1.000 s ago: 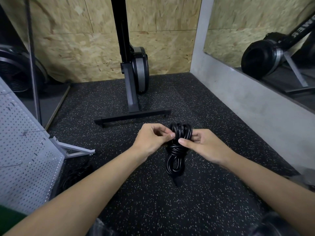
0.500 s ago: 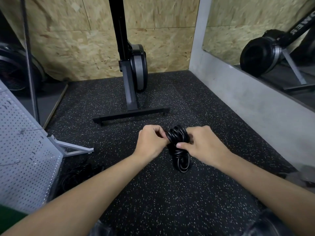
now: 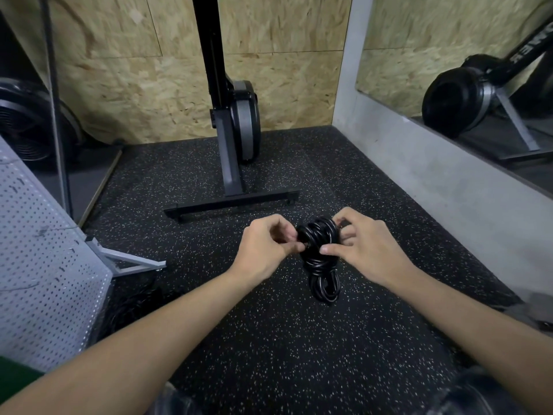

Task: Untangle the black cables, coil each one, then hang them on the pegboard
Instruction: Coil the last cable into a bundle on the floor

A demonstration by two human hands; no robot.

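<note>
I see both hands close together above the speckled floor [image 3: 269, 339]. My left hand [image 3: 266, 247] and right hand [image 3: 365, 250] pinch the top of the coiled black cable [image 3: 321, 259], which hangs down between them. The pegboard [image 3: 39, 265] stands at my left.

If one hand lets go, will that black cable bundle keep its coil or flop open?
Likely floppy: the black cable bundle droops in loops below the left hand and right hand. Its glossy jacket looks slick, so loops may slide. The wraps round its middle might hold it together.
</note>
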